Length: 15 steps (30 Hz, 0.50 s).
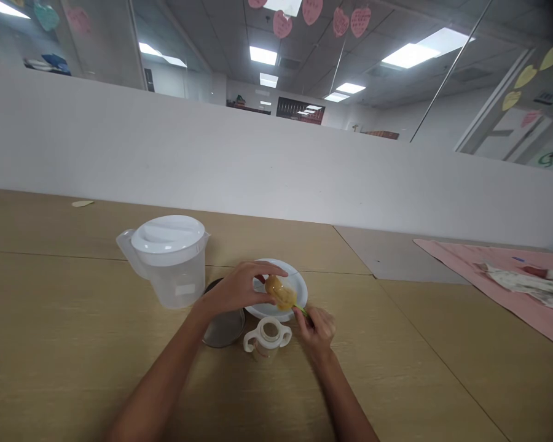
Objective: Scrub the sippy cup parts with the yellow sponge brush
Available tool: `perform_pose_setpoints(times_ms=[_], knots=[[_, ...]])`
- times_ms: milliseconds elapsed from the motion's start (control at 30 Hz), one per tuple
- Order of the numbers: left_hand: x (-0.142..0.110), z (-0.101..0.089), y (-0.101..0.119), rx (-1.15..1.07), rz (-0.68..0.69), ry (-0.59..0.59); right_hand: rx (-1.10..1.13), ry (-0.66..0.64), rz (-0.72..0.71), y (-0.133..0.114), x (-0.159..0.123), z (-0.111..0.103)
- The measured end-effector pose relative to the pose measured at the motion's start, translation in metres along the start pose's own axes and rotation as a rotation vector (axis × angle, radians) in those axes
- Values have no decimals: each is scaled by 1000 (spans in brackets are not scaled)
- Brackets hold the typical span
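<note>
My left hand [253, 283] is closed, thumb and fingers pinched round a glossy amber rounded piece [276, 287] above a white plate [299, 288]. My right hand [319, 328] grips a thin green handle [301, 310], whose far end meets the amber piece. Whether the two are one tool cannot be made out. Just below them, a baby bottle [268, 337] with two white side handles stands upright on the table, its mouth uncovered. A dark round shallow dish [223, 329] lies beside the bottle, partly hidden under my left wrist.
A clear plastic pitcher [177, 279] with a white lid stands left of my hands on the wooden table [74, 319]. A pink cloth [461, 261] with crumpled fabric [529, 279] lies far right. A low white wall [258, 166] with glass above closes off the back.
</note>
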<state>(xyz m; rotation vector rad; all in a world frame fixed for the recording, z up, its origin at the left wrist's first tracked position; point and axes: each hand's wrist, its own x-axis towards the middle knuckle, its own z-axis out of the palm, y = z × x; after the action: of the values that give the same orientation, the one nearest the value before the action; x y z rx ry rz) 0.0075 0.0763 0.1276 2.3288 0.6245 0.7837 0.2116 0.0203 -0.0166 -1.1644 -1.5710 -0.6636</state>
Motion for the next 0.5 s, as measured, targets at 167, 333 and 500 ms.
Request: perform_pose_setpoints(times_ms=[167, 333, 500], knots=[[5, 8, -21, -110, -15, 26, 36, 94, 137, -2, -5, 1], [7, 11, -28, -166, -34, 27, 118, 84, 379, -5, -10, 8], [6, 10, -27, -109, -64, 24, 175, -1, 511, -3, -10, 12]])
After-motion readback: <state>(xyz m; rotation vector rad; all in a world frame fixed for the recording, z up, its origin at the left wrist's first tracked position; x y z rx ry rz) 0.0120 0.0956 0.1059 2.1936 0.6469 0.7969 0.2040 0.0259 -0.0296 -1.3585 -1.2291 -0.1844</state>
